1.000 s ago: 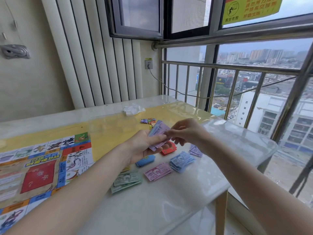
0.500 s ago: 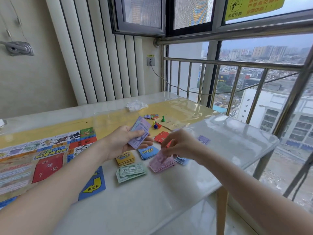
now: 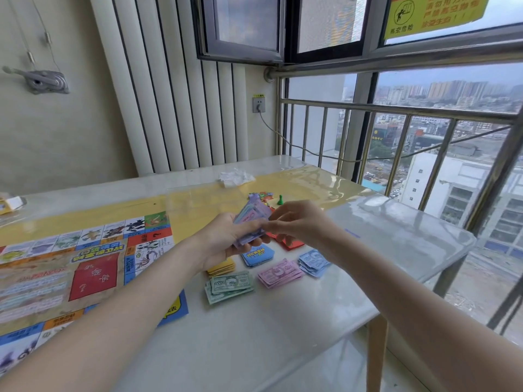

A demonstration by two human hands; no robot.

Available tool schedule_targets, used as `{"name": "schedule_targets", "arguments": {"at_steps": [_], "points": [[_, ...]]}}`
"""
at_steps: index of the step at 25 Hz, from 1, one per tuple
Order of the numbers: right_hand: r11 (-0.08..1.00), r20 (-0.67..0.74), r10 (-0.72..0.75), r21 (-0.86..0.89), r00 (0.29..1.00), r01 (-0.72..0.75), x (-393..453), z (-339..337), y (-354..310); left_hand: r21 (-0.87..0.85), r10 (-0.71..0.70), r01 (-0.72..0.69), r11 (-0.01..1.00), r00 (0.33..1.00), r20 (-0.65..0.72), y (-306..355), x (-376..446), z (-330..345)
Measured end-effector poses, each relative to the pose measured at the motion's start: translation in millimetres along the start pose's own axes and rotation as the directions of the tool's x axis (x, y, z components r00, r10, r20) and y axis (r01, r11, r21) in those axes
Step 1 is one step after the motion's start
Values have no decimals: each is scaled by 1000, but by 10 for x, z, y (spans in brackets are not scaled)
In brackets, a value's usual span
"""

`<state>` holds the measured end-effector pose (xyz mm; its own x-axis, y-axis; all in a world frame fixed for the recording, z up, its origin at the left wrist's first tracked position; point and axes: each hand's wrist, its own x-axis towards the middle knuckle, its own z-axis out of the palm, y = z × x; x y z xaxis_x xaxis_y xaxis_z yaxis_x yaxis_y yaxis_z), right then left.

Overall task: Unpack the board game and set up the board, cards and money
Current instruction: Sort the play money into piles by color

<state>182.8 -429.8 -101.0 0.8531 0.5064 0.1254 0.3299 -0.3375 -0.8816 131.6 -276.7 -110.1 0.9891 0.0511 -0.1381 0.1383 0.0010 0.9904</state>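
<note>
In the head view, a fanned stack of purple notes [image 3: 252,222] was gripped in the left hand [image 3: 226,241] at the centre of the frame, apparently so that single notes could be drawn off. The right hand [image 3: 297,224] was curled at the stack's edge, its fingertips [image 3: 267,224] pinching a note, probably for sorting. Below the hands, money was laid out by colour on the desk [image 3: 283,349]: a green pile [image 3: 229,287], a pink pile [image 3: 280,273] and a blue pile [image 3: 312,263], with yellow cards [image 3: 222,268] and blue cards [image 3: 259,254] just above them. The board [image 3: 70,267] lay unfolded at lower left, well apart from the money.
</note>
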Motion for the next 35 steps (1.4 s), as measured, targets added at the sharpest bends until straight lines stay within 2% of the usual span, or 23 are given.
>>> {"name": "schedule_targets", "arguments": {"at_steps": [3, 7, 10, 13, 18, 21, 23, 26, 28, 29, 30, 32, 33, 35], "points": [[992, -21, 3, 130, 1000, 0, 27, 17, 27, -73, -9, 12, 997, 999, 47, 40, -1, 12], [997, -86, 27, 70, 996, -21, 73, -110, 59, -125, -48, 66, 990, 989, 137, 76, 7, 28], [997, -168, 48, 65, 985, -37, 88, -297, 73, -160, -21, 39, 986, 993, 114, 104, 68, 75], [985, -324, 133, 150, 937, -87, 107, -558, 180, -170, -4, 20, 985, 996, 89, 90, 130, 160], [965, -401, 261, 109, 878, -237, 103, -816, 607, -114, -31, 42, 993, 995, 96, 64, 251, 436], [959, -434, 257, 3, 863, -284, 144, -904, 795, -113, -36, 45, 993, 996, 80, 65, 319, 549], [934, -450, 205, -174, 869, -311, 173, -892, 907, -111, -30, 39, 993, 997, 76, 56, 342, 599], [799, -430, 146, -480, 891, -363, 169, -818, 1016, -125, -44, 51, 991, 997, 57, 42, 385, 649], [731, -426, 85, -588, 901, -347, 149, -800, 991, -146, -55, 59, 988, 998, 33, 36, 407, 658], [742, -430, 12, -601, 903, -296, 143, -797, 940, -151, -55, 58, 987, 998, 18, 36, 417, 659], [800, -427, -64, -562, 902, -209, 141, -786, 869, -149, -53, 53, 987, 999, 1, 32, 425, 661], [961, -322, -101, -275, 941, 9, 123, -729, 663, -118, -45, 39, 992, 998, -43, 19, 453, 671], [991, -205, -87, -115, 975, 64, 106, -684, 558, -96, -38, 32, 995, 997, -64, 11, 469, 675], [997, -47, -71, -10, 996, 71, 104, -600, 458, -81, -32, 26, 996, 997, -71, 15, 482, 658]]}}
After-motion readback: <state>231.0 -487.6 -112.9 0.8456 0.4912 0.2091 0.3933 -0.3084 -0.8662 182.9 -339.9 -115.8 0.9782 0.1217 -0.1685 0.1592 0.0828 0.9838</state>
